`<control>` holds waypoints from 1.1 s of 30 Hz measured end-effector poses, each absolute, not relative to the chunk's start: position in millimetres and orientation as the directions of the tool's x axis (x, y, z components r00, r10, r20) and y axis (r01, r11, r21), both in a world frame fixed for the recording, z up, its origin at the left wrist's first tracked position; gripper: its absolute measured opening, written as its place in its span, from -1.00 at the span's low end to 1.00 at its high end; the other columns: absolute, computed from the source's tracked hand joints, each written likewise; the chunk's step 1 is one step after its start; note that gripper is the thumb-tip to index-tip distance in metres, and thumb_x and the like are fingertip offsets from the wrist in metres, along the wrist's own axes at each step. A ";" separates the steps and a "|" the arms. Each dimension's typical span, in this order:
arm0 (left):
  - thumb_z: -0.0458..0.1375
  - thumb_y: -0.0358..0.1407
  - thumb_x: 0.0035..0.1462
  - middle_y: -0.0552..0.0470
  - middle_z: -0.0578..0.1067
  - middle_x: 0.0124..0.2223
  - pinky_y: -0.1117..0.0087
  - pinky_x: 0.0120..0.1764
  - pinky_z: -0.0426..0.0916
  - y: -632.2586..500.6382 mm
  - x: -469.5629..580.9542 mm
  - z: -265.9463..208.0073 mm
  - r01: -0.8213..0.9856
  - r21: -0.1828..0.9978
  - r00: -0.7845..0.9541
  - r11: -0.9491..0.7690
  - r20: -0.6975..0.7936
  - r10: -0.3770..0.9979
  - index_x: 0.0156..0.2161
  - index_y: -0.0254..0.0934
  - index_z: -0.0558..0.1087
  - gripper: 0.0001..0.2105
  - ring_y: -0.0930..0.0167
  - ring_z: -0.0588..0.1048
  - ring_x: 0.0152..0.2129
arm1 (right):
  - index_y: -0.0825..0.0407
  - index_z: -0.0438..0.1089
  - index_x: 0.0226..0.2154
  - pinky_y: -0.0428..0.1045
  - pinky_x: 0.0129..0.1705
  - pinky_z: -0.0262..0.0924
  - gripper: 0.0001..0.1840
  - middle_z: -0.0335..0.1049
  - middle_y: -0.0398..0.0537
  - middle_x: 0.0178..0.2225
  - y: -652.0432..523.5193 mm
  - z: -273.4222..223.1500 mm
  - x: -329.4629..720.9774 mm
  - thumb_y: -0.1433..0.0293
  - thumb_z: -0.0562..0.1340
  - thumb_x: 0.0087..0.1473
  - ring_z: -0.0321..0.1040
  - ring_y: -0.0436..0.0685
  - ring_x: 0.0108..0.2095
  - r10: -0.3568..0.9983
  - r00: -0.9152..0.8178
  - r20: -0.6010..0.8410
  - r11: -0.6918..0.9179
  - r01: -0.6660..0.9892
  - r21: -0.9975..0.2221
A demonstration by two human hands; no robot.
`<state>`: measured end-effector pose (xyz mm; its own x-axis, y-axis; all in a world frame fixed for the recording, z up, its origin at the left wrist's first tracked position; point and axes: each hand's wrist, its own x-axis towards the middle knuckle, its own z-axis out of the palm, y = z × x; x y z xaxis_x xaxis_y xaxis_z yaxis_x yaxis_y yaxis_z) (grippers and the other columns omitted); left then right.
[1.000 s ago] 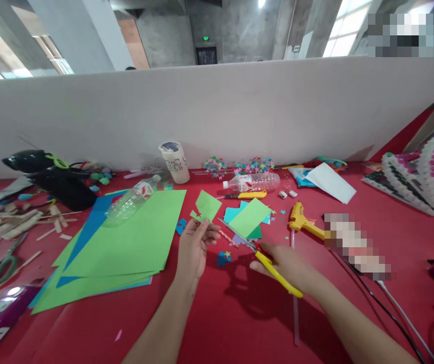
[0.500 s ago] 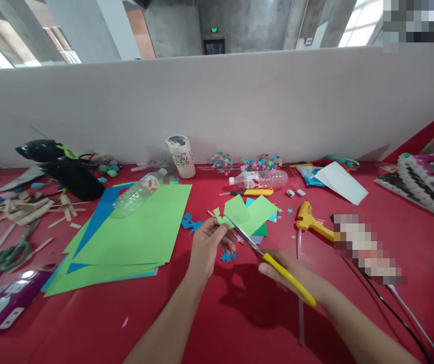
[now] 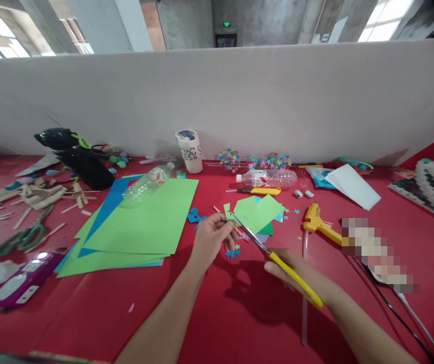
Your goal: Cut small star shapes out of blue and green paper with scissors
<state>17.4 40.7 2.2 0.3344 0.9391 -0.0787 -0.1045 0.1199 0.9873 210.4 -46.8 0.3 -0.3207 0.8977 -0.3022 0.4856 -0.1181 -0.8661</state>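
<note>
My left hand (image 3: 214, 236) pinches a small piece of light green paper (image 3: 227, 209) between thumb and fingers. Gripped in my right hand (image 3: 290, 270) is a pair of scissors (image 3: 296, 281) with yellow handles, its blades slanting up-left to the paper. Whether the blades are parted is hard to make out. Behind the blades lie larger light green paper pieces (image 3: 264, 212) on the table. Below my left fingers rest several small blue stars (image 3: 232, 254) and a green star (image 3: 238, 247). More blue cut paper (image 3: 194, 216) is left of that hand.
At left lie large green sheets (image 3: 137, 222), a plastic bottle (image 3: 146, 187), green-handled scissors (image 3: 23, 238) and a purple device (image 3: 27, 280). A cup (image 3: 190, 154), another bottle (image 3: 268, 178) and a yellow cutter (image 3: 264, 191) stand or lie behind. A yellow glue gun (image 3: 325, 227) is at right.
A small green star now lies by the blue stars under my left hand, and the green piece in my fingers looks smaller. The view has shifted slightly; both hands keep their holds.
</note>
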 end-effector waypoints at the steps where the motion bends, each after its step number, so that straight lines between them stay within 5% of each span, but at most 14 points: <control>1: 0.12 -0.30 -0.01 0.11 0.46 -0.63 0.58 -0.77 0.18 41.3 16.6 2.0 -0.099 0.987 0.342 0.123 -0.082 0.936 -0.46 -0.33 0.32 -0.87 0.54 0.35 -0.83 | 0.01 0.05 -0.51 -0.14 -0.59 -0.09 -0.60 -0.02 -0.29 -0.62 -46.9 -0.6 210.3 0.05 0.09 0.08 0.03 -0.05 -0.60 0.896 -0.321 -0.307 -0.122 0.487 -0.865; 33: 0.15 -0.25 -0.02 0.09 0.44 -0.62 0.55 -0.70 0.21 38.6 19.7 -1.1 -0.156 0.974 0.334 0.163 -0.104 0.937 -0.51 -0.33 0.32 -0.82 0.56 0.33 -0.80 | 0.02 0.04 -0.53 -0.16 -0.65 -0.09 -0.51 -0.07 -0.34 -0.67 -50.8 -8.4 199.1 -0.06 -0.02 0.08 -0.04 -0.11 -0.68 0.893 -0.316 -0.321 -0.199 0.362 -0.911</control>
<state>19.7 38.6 -1.1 0.3344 0.9367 -0.1038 -0.1556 0.1635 0.9742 199.1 -50.8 -8.4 -0.3161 0.8929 -0.3206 0.3615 -0.1991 -0.9109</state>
